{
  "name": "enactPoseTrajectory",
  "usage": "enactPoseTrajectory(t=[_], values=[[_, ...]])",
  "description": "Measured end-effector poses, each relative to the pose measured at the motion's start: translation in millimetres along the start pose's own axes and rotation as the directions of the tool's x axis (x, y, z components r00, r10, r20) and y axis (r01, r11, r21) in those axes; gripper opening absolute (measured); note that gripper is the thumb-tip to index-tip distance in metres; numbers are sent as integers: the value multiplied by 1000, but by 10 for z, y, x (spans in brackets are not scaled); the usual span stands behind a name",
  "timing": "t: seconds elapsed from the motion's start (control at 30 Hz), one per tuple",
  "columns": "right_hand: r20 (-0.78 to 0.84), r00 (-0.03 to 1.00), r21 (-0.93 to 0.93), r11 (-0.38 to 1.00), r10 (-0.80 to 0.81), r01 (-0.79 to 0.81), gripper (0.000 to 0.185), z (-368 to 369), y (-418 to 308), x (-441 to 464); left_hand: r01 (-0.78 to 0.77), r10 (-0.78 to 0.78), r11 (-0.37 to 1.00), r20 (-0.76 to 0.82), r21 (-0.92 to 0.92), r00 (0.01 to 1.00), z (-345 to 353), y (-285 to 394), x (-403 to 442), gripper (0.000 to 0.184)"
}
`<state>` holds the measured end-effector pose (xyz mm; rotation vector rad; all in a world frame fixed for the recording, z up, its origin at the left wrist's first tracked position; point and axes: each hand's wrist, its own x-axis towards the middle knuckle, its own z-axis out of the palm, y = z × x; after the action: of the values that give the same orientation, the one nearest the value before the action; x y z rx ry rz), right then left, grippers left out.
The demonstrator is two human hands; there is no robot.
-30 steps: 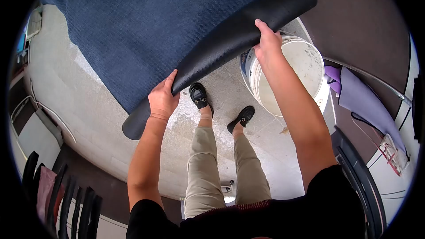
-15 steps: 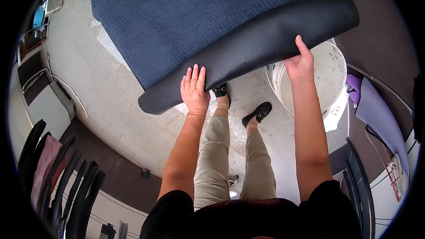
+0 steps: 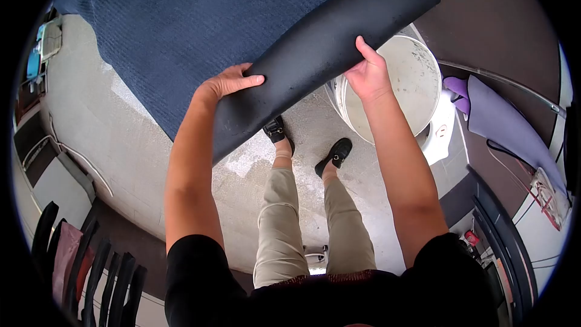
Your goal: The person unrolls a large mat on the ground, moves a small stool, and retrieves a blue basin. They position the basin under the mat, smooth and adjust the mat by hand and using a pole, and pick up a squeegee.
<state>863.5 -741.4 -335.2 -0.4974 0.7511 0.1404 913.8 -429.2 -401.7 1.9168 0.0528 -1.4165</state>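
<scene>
A large mat (image 3: 200, 30), dark blue and ribbed on one face, stretches away from me. Its near edge is turned over into a thick, smooth black roll (image 3: 315, 42) that slants up to the right. My left hand (image 3: 233, 82) grips the roll toward its left part, thumb on the black surface and fingers over the far side, partly hidden. Farther right, my right hand (image 3: 368, 72) holds the roll from below with the thumb up its near side; its fingers are mostly hidden underneath.
A white bucket (image 3: 431, 106) stands on the floor just beyond my right forearm. Purple sheet material (image 3: 508, 121) leans at the right beside a metal pipe (image 3: 514, 85). Several dark strips (image 3: 109, 278) stand at lower left. My shoes (image 3: 334, 156) are on the pale floor (image 3: 139, 151).
My left hand has gone from lying flat on the roll's near side to gripping over its top. The roll and my right hand have shifted left and up in view.
</scene>
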Motion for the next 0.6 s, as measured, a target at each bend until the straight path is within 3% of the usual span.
enactPoseTrajectory(t=[0.03, 0.07, 0.1, 0.17, 0.23, 0.27, 0.3, 0.33, 0.37, 0.4, 0.43, 0.57, 0.6], values=[[27, 1000, 0, 1000, -13, 13, 40, -37, 4, 32, 112, -115, 993, 160, 26, 980, 18, 194, 64, 106], [45, 998, 9, 999, -39, 39, 43, -81, 4, 63, 92, -89, 996, 161, -11, 983, 32, 342, 16, 99], [67, 996, 19, 998, -63, 62, 47, -91, 14, 85, 71, -64, 995, 99, -65, 993, 65, 322, 26, 81], [126, 986, -50, 992, -106, 113, 49, -95, -4, 54, -76, 58, 979, -97, -191, 994, 145, 255, -79, 65], [126, 985, -85, 989, -114, 125, 49, -123, -30, -43, -151, 120, 980, -219, -131, 968, 165, 260, -253, 54], [90, 993, -303, 947, -79, 103, 49, -137, -63, -161, -177, 136, 973, -253, -147, 958, 190, 280, -349, 50], [45, 998, -505, 861, -53, 68, 50, -154, -78, -302, -252, 200, 958, -305, -139, 931, 225, 254, -417, 45], [22, 989, -677, 726, -148, 123, 54, -202, -58, -505, -283, 222, 949, -342, -140, 913, 277, 306, -508, 43], [14, 987, -671, 730, -161, 128, 54, -295, -38, -692, -315, 242, 938, -378, -143, 893, 364, 381, -584, 41], [45, 937, -894, 404, -348, 193, 57, -420, 17, -862, -349, 307, 937, -451, -9, 838, 452, 418, -619, 39], [140, 859, -986, 12, -492, 168, 59, -532, 100, -988, -355, 315, 934, -512, 20, 799, 572, 499, -651, 39], [81, 837, -996, -70, -541, 51, 55, -749, 561, -1070, -322, 364, 930, -577, 179, 731, 840, 523, -632, 36], [106, 900, -977, -213, -423, 15, 51, -755, 608, -1054, -315, 422, 907, -611, 280, 670, 897, 498, -641, 41]])
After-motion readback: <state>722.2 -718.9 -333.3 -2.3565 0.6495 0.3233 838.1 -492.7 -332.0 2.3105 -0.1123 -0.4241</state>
